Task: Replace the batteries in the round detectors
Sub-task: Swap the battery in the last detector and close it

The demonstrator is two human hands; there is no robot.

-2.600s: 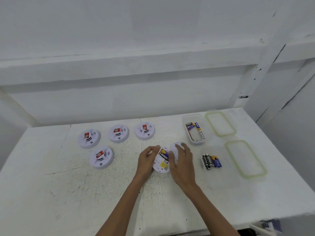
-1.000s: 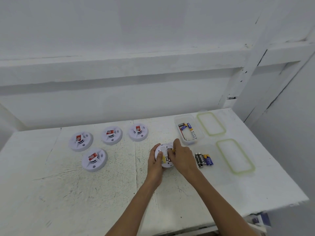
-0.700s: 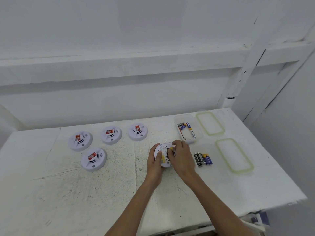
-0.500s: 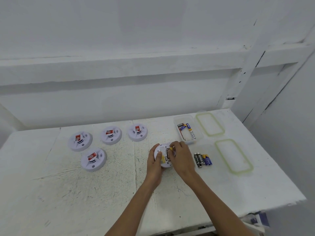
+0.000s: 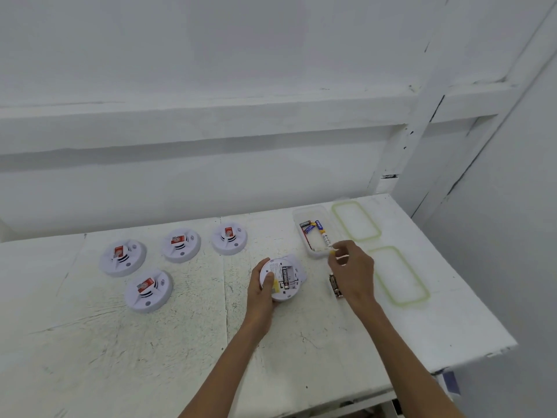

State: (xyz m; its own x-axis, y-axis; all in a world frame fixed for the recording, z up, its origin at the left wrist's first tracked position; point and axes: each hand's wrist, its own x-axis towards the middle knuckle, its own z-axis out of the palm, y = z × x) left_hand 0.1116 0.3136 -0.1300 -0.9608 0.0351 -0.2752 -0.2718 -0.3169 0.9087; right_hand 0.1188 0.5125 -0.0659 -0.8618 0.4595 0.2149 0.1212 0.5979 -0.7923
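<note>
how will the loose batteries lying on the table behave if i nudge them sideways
The loose batteries are cylinders lying on their sides on the table, so a sideways nudge would probably set them rolling; nothing walls them in, unlike those in the clear container. They look rigid and likely heavy for their size. Smooth casings might slip from a light grip.

Bright, even light; perhaps slightly soft.

I see a white painted table [image 5: 150,357], top scuffed and scratched, pushed against a white wall [image 5: 211,40]. Horizontal beam [image 5: 180,116] runs across the wall and meets a white post [image 5: 417,116] on the right. Light is even, soft.
</note>
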